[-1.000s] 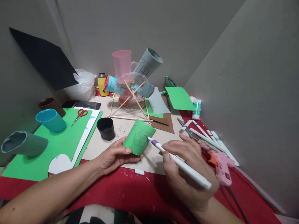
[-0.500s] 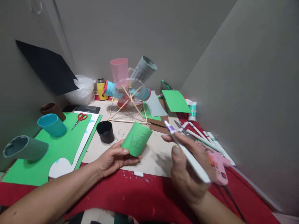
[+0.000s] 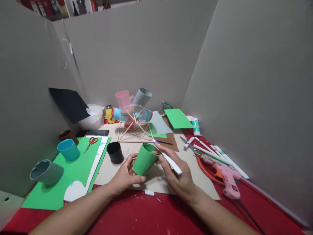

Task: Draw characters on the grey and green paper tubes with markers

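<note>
A green paper cup (image 3: 144, 160) is tilted above the beige board, its drawn marks out of view. My left hand (image 3: 128, 173) grips it from the left and below. My right hand (image 3: 177, 166) holds a white marker (image 3: 171, 161) with a purple tip, and its fingertips touch the cup's right rim. Left of the cup stands a black cup (image 3: 114, 152). Behind it is a stick frame (image 3: 135, 122) bearing a clear disc with pink, grey and blue cups.
Red scissors (image 3: 91, 143) lie on green sheets at the left, near blue (image 3: 68, 150), grey (image 3: 47, 173) and brown cups. At the right are a pink glue gun (image 3: 228, 178) and several markers. A white eraser (image 3: 149, 193) lies at the board's front edge.
My right hand has moved left to the green cup with the marker. The cup has turned, so its drawn marks no longer show. The view has tilted up.
</note>
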The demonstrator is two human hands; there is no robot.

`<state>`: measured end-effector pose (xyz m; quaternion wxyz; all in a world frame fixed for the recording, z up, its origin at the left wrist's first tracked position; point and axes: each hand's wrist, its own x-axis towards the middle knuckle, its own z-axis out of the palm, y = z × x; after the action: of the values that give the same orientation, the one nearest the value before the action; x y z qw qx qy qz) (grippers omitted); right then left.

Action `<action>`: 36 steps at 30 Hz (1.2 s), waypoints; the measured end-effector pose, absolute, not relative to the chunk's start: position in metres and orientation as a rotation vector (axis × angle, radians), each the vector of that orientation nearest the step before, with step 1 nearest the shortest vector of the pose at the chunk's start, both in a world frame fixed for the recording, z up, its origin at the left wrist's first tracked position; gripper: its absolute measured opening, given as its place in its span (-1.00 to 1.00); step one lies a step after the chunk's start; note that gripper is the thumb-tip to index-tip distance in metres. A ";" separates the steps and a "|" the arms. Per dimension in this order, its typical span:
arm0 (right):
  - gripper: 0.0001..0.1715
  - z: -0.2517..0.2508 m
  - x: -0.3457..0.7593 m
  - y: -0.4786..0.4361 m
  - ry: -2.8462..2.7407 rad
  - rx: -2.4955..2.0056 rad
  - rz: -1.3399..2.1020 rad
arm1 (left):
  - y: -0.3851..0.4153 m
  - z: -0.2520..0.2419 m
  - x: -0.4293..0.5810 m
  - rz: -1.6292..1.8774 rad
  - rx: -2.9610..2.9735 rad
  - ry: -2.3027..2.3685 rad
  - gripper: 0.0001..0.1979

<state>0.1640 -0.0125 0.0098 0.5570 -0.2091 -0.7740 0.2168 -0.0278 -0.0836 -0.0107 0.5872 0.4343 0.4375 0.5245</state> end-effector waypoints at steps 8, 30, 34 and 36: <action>-0.64 0.019 0.164 -0.011 -1.855 -0.405 0.395 | -0.081 -0.013 -0.030 1.244 1.278 1.116 -0.10; -0.80 0.030 0.174 -0.009 -1.548 -0.561 0.431 | -0.129 0.013 -0.017 1.014 2.101 1.294 -0.69; -0.81 0.034 0.172 -0.013 -1.551 -0.539 0.469 | -0.128 0.014 -0.008 0.872 2.194 1.369 -0.65; -0.81 0.032 0.169 -0.013 -1.572 -0.517 0.501 | -0.123 0.013 -0.006 0.892 2.212 1.405 -0.64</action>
<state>0.1690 -0.0131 0.0316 0.6490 -0.2276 -0.6917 0.2204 -0.0060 -0.1230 0.0130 0.1857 0.7852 0.4987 0.3167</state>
